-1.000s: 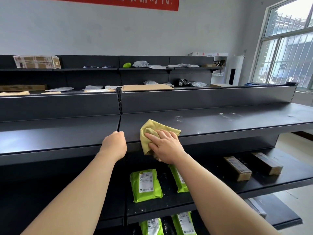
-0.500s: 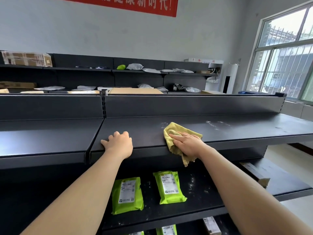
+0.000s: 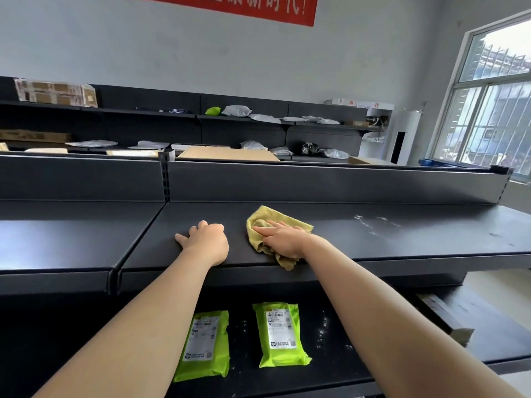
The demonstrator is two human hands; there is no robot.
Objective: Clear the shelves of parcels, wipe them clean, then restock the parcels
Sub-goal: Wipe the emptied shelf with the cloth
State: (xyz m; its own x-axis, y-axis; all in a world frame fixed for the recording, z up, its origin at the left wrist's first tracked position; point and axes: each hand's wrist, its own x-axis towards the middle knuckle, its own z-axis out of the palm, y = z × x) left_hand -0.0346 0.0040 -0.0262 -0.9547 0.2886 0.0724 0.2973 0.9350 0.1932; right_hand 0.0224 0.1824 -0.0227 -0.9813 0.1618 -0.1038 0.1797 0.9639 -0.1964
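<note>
On the upper black metal shelf (image 3: 402, 242), near its front edge, a crumpled yellow cleaning cloth (image 3: 277, 222) lies under the right hand (image 3: 287, 241). The fingers of this hand are straight and close together, and they press the cloth flat to the surface. One corner of the cloth hangs over the front edge. Just beside it, the left hand (image 3: 207, 239) rests on the same shelf with loosely bent fingers and the thumb spread. It holds nothing and seems only to give support.

To the right of the cloth, pale dusty streaks (image 3: 370, 224) show on the shelf, so I judge that this part is not yet wiped. No parcel is on this upper level, so the clearing here looks done and the wiping is in the middle.

One level below, two bright green plastic mailer parcels (image 3: 280, 334) with white labels lie flat among white specks, and a brown cardboard box (image 3: 442, 317) lies further right. This lower shelf (image 3: 330, 360) seems neither cleared nor wiped, and restocking is not begun. Behind, a second row of dark shelving (image 3: 244, 130) along the grey wall (image 3: 172, 53) carries more bags and boxes.
</note>
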